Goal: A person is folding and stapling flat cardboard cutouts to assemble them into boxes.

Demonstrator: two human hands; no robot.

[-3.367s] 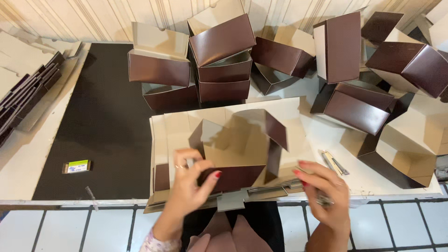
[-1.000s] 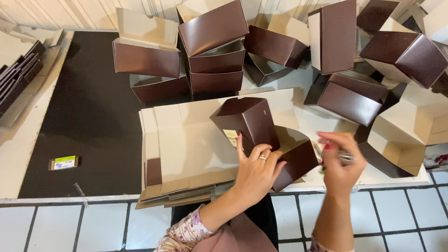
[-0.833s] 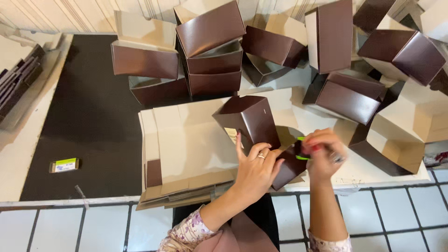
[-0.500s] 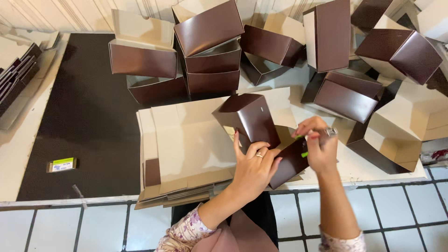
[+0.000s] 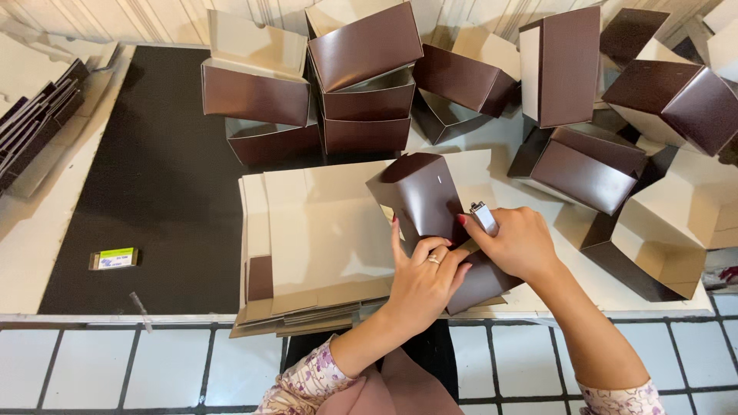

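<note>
Left hand (image 5: 421,278) flat, fingers spread on brown box (image 5: 430,211), right hand (image 5: 516,244) just right, fingers clamped on stapler (image 5: 484,217), flat cardboard stack (image 5: 315,238) beneath, on surface (image 5: 46,253)

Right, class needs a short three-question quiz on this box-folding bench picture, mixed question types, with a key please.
1. True or false: the right hand holds a small metal stapler against the brown box.
2. Which hand presses the box: A left hand, B neither?
3. The box rests on a stack of flat ____.

Key: 1 true; 2 A; 3 cardboard sheets.
</note>
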